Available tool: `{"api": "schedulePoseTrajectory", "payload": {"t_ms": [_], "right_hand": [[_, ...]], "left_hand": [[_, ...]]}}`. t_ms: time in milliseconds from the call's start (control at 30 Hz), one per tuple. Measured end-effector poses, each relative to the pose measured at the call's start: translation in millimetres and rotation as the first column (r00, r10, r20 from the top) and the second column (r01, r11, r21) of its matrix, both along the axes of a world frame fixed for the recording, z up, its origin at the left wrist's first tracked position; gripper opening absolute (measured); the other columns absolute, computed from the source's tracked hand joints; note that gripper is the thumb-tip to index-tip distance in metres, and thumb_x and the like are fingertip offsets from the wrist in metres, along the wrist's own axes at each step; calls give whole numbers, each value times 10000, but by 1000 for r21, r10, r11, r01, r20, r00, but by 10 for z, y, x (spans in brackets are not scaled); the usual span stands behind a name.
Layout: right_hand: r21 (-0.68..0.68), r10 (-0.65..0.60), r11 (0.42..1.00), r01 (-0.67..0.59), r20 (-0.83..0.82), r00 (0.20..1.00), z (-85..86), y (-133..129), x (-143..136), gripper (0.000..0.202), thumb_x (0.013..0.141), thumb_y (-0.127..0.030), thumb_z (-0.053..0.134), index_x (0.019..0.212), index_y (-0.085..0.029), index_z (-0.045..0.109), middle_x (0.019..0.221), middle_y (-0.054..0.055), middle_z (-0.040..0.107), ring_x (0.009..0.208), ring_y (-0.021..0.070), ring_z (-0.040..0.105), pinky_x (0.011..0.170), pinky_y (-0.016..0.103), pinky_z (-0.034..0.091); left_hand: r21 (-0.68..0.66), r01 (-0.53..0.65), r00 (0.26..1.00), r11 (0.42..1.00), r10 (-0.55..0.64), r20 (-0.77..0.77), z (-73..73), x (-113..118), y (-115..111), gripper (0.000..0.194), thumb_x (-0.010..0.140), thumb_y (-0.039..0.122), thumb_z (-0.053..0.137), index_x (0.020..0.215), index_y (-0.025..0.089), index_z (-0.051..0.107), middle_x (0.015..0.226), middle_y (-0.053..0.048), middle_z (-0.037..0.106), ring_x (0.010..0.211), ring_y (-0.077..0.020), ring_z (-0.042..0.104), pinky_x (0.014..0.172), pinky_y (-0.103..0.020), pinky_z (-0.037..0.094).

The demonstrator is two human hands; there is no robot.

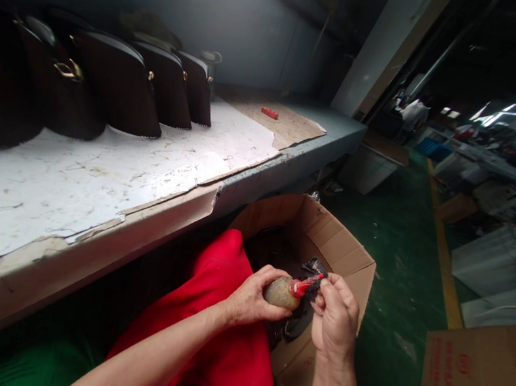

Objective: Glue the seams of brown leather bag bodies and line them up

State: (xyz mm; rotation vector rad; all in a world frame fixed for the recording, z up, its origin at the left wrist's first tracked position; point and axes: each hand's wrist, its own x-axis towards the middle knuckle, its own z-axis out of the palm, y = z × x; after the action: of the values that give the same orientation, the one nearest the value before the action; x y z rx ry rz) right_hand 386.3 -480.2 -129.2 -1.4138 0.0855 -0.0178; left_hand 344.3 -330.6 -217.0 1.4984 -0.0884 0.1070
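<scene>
My left hand (253, 299) is wrapped round a stained, grey-brown squeeze bottle (282, 292) with a red nozzle. The bottle lies tilted, its nozzle pointing right. Close by, my right hand (338, 307) pinches a crumpled dark scrap (314, 269), which looks like cloth or leather, against the nozzle's tip. Its exact edges are partly hidden by my fingers. Both hands are above my lap, over the near side of an open cardboard box (339, 241). Dark material shows inside that box.
Several dark brown handbags (118, 82) with gold-coloured clasps stand on the paper-covered workbench (140, 179) at left. A small red object (269, 113) lies farther along the bench. On the green floor at right stands another cardboard box (478, 385). A person (415, 114) is in the background.
</scene>
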Motion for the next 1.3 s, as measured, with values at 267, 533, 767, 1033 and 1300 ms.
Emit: {"api": "schedulePoseTrajectory", "payload": {"t_ms": [267, 533, 767, 1033, 1300], "right_hand": [[-32, 38, 999, -38, 3, 999, -265, -13, -19, 414, 736, -500, 890, 749, -196, 609, 556, -111, 426, 455, 53, 318, 424, 186, 221], [-132, -27, 990, 47, 150, 988, -18, 41, 26, 311, 750, -461, 887, 857, -194, 768, 858, 24, 749, 778, 182, 662, 722, 294, 536], [-133, -52, 989, 72, 149, 987, -145, 104, 35, 323, 779, -480, 888, 929, -200, 826, 892, 39, 808, 834, 228, 737, 812, 355, 587], [-145, -84, 984, 102, 126, 988, -190, 32, 37, 360, 771, -474, 892, 974, -178, 857, 893, 67, 829, 771, 221, 744, 724, 345, 605], [-176, -60, 982, 73, 81, 995, -214, -70, 150, 359, 655, -430, 973, 882, -177, 857, 810, 37, 807, 642, 145, 659, 606, 267, 550]], "left_hand": [[-269, -102, 986, 958, 61, -156, 60, -55, 13, 692, 743, 500, 902, 1286, 236, 565, 1034, -12, 664, 853, -170, 663, 794, -313, 570], [-261, -63, 982, 963, 13, -188, 35, -8, -30, 742, 660, 436, 985, 1273, 218, 629, 1118, -45, 683, 958, -217, 696, 827, -340, 605], [-141, -72, 993, 987, 58, -104, -28, 1, -29, 682, 670, 416, 994, 1256, 232, 697, 1288, -79, 645, 1201, -298, 658, 1081, -453, 555], [22, -118, 993, 993, 118, -15, -89, 32, -33, 685, 698, 417, 1001, 1287, 247, 697, 1256, -65, 633, 1205, -296, 644, 1116, -468, 510], [143, -150, 988, 978, 155, -21, -85, 36, -72, 664, 735, 343, 986, 1327, 276, 694, 1194, -34, 595, 1137, -256, 643, 1064, -415, 520]]}}
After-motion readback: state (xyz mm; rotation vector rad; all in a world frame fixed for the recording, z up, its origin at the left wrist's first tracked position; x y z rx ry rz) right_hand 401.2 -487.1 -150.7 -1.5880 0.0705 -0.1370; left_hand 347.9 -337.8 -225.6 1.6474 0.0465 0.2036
